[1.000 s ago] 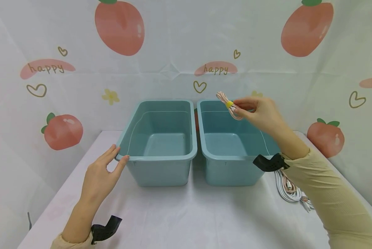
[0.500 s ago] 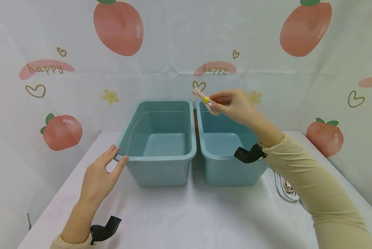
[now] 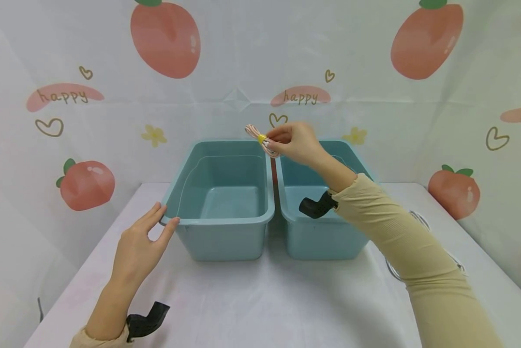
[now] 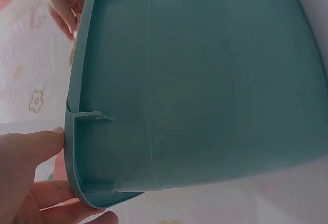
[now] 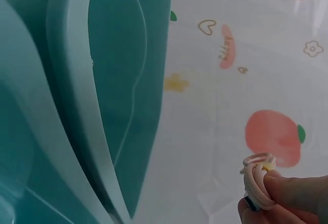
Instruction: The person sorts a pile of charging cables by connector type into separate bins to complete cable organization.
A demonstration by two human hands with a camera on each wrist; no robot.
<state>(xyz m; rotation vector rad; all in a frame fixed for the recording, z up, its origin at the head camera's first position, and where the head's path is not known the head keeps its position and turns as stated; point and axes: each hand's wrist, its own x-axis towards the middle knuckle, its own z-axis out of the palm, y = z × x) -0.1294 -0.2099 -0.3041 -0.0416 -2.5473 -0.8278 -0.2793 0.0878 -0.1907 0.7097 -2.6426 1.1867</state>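
My right hand (image 3: 297, 142) pinches a folded bundle of pale pink cable (image 3: 256, 133) with a yellow tie round it. The bundle is up in the air, over the back where the two bins meet. In the right wrist view, thumb and fingers close on the cable loops (image 5: 258, 185), beside a small blue end. My left hand (image 3: 136, 246) holds the front left corner of the left blue-green bin (image 3: 225, 221). In the left wrist view, the thumb and fingers (image 4: 54, 193) lie on either side of that corner's rim (image 4: 72, 167).
The right blue-green bin (image 3: 325, 241) stands close beside the left one, a narrow gap between them. More coiled cables (image 3: 393, 270) lie on the white table at the right, mostly behind the right sleeve (image 3: 408, 241). A printed white cloth (image 3: 238, 58) hangs behind.
My right hand has carried the cable bundle leftward, from over the right bin to the bins' meeting edges. The sleeve now covers more of the coiled cables. My left hand stays at the corner.
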